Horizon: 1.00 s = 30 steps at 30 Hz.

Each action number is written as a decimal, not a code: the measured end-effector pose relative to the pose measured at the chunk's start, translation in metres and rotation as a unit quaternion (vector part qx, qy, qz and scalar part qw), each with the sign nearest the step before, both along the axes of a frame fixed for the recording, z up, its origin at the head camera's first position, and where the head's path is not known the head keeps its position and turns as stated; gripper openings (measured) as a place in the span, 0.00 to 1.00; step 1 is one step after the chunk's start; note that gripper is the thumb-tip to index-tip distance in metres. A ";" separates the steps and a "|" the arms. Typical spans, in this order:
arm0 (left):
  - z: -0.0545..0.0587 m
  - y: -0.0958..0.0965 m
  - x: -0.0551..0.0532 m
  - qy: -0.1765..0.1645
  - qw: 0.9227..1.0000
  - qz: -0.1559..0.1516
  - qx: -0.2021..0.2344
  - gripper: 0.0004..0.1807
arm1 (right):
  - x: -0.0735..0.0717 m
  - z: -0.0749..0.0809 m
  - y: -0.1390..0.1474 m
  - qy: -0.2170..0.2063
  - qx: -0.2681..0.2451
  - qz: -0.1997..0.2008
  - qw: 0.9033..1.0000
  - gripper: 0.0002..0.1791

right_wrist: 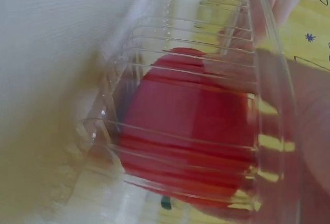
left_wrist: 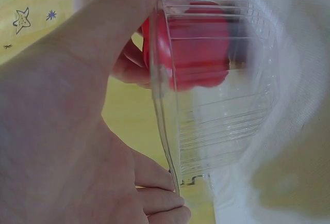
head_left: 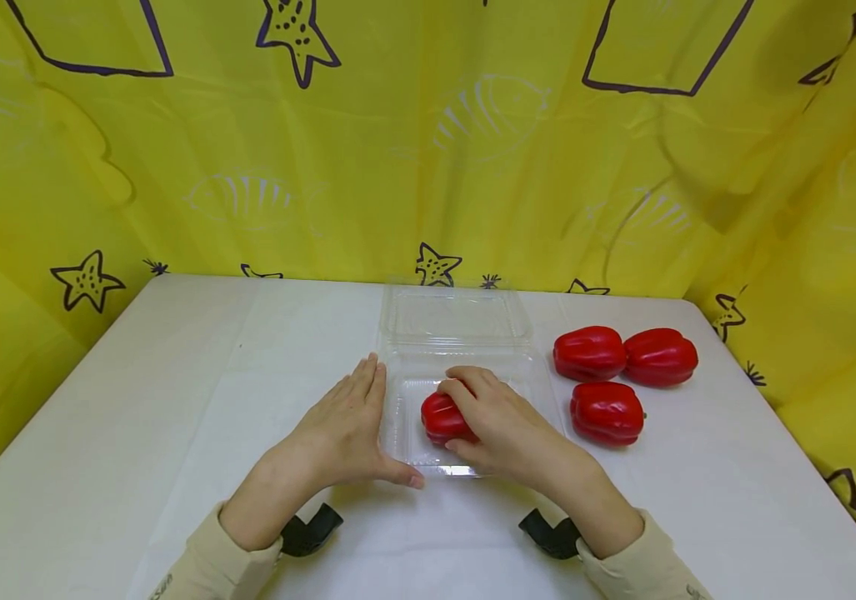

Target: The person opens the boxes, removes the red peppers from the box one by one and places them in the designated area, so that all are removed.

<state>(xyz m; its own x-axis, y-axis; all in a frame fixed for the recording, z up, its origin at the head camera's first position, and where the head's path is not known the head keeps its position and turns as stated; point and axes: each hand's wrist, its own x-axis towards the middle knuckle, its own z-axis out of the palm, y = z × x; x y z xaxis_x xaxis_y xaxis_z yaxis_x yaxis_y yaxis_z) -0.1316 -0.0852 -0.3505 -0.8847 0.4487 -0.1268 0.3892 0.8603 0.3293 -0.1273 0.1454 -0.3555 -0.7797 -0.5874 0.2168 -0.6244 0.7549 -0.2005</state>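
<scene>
A clear plastic clamshell box (head_left: 408, 454) lies on the table with its lid (head_left: 458, 317) folded back flat. Inside its base is a red bell pepper (head_left: 443, 419), held by my right hand (head_left: 498, 421) with fingers over the far side and thumb at the near side. Through the clear wall, the right wrist view shows the pepper (right_wrist: 185, 121) low in the box. My left hand (head_left: 345, 425) rests along the box's left rim, fingers straight, thumb spread to the front edge. In the left wrist view its fingertips touch the rim (left_wrist: 162, 115).
Three more red bell peppers lie right of the box: one at the back (head_left: 588, 353), another beside it (head_left: 661, 357), and one nearer (head_left: 608, 413). A white cloth covers the table (head_left: 135, 417). A yellow patterned curtain (head_left: 367, 167) hangs behind and along the sides.
</scene>
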 end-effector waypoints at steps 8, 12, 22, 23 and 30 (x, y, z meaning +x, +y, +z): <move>-0.001 0.000 -0.001 0.002 1.000 0.000 0.000 0.77 | 0.000 0.003 0.001 -0.014 0.004 -0.031 0.999 0.36; -0.001 0.001 -0.002 0.006 1.000 -0.002 0.001 0.77 | 0.001 0.009 0.005 -0.026 -0.006 -0.045 0.999 0.36; 0.000 0.000 0.000 0.000 1.000 0.002 0.002 0.77 | 0.001 0.024 0.024 0.009 -0.038 -0.051 0.998 0.36; 0.001 0.000 0.000 -0.001 1.000 0.003 0.002 0.77 | 0.001 0.025 0.026 0.012 -0.040 -0.053 0.998 0.36; 0.000 0.000 0.000 -0.004 1.000 0.006 0.003 0.78 | 0.002 0.032 0.040 0.016 -0.049 -0.068 0.996 0.36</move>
